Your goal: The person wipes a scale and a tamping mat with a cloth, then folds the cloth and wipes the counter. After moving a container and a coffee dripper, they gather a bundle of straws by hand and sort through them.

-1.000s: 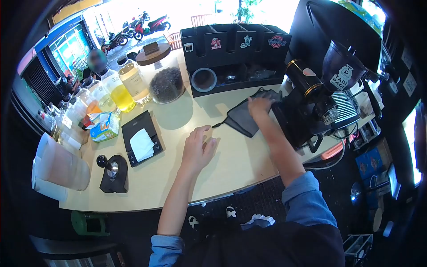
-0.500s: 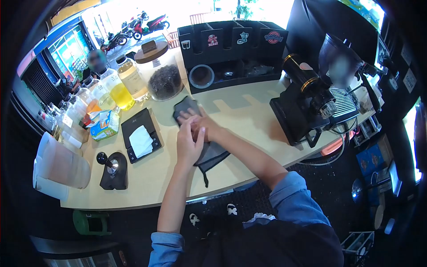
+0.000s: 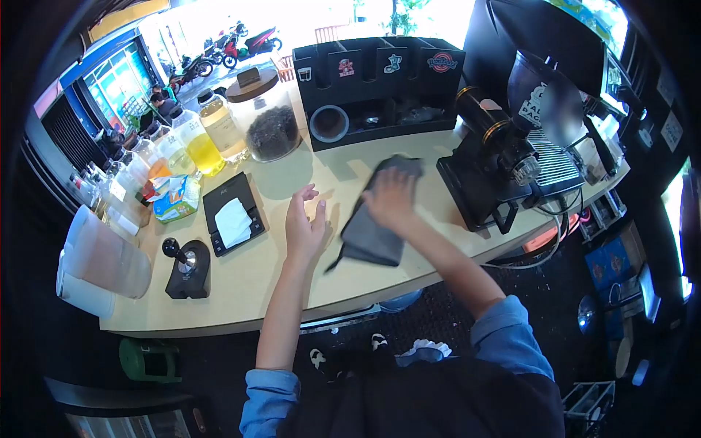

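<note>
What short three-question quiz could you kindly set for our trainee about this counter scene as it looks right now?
1. Multiple choice: which hand lies on the dark grey cloth? (a) left only (b) right only (c) both
2. True or false: the left hand is gripping the black-knobbed tool.
3. Short answer: what rests on the flat black device beside the colourful pack?

Key
1. b: the right hand is spread over it.
2. False: it is open and holds nothing.
3. A white folded sheet, though whether paper or cloth is unclear.
</note>
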Available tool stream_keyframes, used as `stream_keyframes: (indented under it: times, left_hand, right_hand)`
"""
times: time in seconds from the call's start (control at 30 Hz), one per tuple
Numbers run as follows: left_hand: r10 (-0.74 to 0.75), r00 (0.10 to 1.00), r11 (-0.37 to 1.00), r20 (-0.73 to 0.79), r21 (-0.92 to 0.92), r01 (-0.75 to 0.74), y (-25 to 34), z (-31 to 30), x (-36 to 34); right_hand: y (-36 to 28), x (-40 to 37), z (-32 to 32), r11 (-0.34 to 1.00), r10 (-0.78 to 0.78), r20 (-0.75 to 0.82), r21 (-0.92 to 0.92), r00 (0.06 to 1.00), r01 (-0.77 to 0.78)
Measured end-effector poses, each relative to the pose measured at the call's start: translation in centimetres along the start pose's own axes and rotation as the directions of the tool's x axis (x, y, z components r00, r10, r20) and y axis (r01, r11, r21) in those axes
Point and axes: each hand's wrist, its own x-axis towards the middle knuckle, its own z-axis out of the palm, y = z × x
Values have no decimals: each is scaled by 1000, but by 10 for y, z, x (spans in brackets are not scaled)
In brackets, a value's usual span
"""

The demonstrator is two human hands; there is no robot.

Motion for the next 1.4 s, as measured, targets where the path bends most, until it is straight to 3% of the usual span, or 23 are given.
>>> stream_keyframes:
  times: [0.03, 0.07, 0.1, 0.13, 0.23, 0.37, 0.43, 0.53, 0.6, 0.63, 0.7, 0.8, 0.9, 0.93, 0.97, 1.0, 1.13, 1.17, 1.23, 1.27, 1.33, 1.37, 1.4]
  left_hand:
    - [18, 1000, 1000, -3, -6, -18, -3, 1, 1]
    - [37, 999, 999, -8, -13, -37, -5, 2, 3]
    - [41, 999, 999, -9, -14, -41, -4, 1, 3]
    - [-4, 1000, 997, 4, -83, 4, -2, -1, 2]
    - [-13, 1000, 996, -18, -85, 11, -7, -6, -1]
    - [-11, 993, 1000, -117, -20, 9, -7, -8, -4]
    - [-32, 989, 999, -147, -44, 25, -7, -11, -3]
    - [-33, 985, 997, -168, -75, 20, -9, -12, -4]
    - [-59, 983, 991, -176, -130, 37, -6, -14, -3]
    - [-86, 981, 981, -174, -187, 53, -4, -16, -3]
    - [-75, 982, 975, -174, -220, 36, 0, -23, -4]
    - [-66, 988, 962, -142, -273, 25, 9, -43, -14]
    - [-95, 989, 950, -114, -306, 56, 12, -66, -31]
    - [-112, 987, 944, -118, -323, 69, 13, -73, -35]
    - [-139, 983, 947, -121, -307, 96, 16, -81, -40]
    - [-144, 982, 947, -125, -304, 100, 16, -86, -44]
    - [-180, 973, 934, -143, -337, 123, 16, -108, -60]
    - [-183, 974, 935, -134, -330, 130, 16, -114, -64]
    - [-188, 974, 935, -125, -325, 139, 16, -127, -73]
    - [-196, 974, 935, -112, -321, 151, 16, -134, -78]
    - [-209, 970, 929, -121, -334, 159, 14, -143, -85]
    - [-232, 962, 917, -143, -363, 167, 11, -144, -88]
    - [-259, 953, 903, -157, -391, 181, 10, -144, -92]
  right_hand:
    - [-20, -9, -3, 989, -140, -34, 33, 990, 141]
    - [-40, -17, 0, 928, -300, -89, 204, 950, 312]
    - [-61, -23, -11, 845, -479, 30, 284, 877, 452]
    - [-75, -29, -9, 825, -543, 40, 211, 838, 524]
    - [-71, -12, -10, 842, -519, 70, 211, 852, 496]
    - [-5, 9, -6, 987, -112, 23, 122, 993, 108]
    - [29, -6, -12, 993, -36, 41, 110, 999, 31]
    - [60, -42, -58, 994, -67, 175, 101, 982, 50]
    - [69, -57, -90, 958, -287, 417, 105, 862, 268]
    - [67, -61, -85, 957, -290, 418, 108, 861, 270]
    - [62, -63, -70, 728, -686, 145, 136, 713, 672]
    - [51, -43, -49, 759, -643, 155, 257, 750, 598]
    - [56, 4, -17, 960, -244, 183, 185, 952, 210]
    - [48, 20, -6, 958, -251, 187, 190, 950, 215]
    - [39, 36, 3, 993, 12, 149, 113, 989, -29]
    - [28, 47, 12, 960, 272, 92, 47, 958, -277]
    - [-43, 66, 20, 948, 314, 127, 13, 941, -319]
    - [-53, 63, 9, 976, 122, 244, 148, 962, -161]
    - [-53, 63, -19, 897, -268, 358, 433, 895, 95]
    - [-37, 66, -12, 894, -270, 352, 438, 896, 97]
    - [-16, 73, -1, 773, -349, 167, 607, 922, 183]
    - [-16, 69, 0, 952, -228, 251, 260, 941, 161]
    - [-24, 65, 5, 952, -226, 253, 261, 941, 158]
